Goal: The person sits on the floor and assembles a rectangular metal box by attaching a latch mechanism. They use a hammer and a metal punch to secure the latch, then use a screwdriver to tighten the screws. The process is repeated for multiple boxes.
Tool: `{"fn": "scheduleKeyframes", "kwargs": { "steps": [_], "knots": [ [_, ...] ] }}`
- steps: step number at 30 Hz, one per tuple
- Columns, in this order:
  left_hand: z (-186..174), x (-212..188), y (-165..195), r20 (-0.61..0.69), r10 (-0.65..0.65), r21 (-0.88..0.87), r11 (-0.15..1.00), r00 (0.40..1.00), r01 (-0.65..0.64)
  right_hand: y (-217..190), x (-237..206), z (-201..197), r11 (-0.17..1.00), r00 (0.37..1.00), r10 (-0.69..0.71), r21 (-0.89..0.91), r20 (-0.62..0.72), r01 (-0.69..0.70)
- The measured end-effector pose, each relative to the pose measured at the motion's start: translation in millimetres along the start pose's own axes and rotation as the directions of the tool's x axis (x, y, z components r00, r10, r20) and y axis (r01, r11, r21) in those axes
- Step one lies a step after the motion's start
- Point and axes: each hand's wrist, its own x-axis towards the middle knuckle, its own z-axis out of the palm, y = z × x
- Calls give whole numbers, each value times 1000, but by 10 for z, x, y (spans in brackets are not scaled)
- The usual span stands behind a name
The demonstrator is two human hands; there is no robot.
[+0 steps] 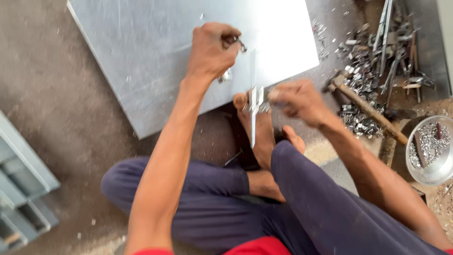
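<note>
Our left hand (212, 49) is clenched on small metal clips (226, 75); our right hand (297, 99) pinches the thin metal strip (253, 106) (blurred) near the bare foot (257, 130), so a slip could cut toes.

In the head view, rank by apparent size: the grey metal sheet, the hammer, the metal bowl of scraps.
1. Grey metal sheet, by far the largest.
2. Hammer and metal bowl: too alike to rank; the bowl is cut off at the frame edge.
</note>
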Motion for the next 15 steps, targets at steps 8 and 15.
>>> {"fn": "scheduleKeyframes", "kwargs": {
  "steps": [8,15],
  "knots": [
    [-273,-160,205,223,228,13,972,948,-237,-27,-20,87,997,994,70,-40,84,-67],
    [-348,-196,329,402,148,91,975,904,-201,-163,-98,95,997,994,54,-64,90,-48]
  ]
}}
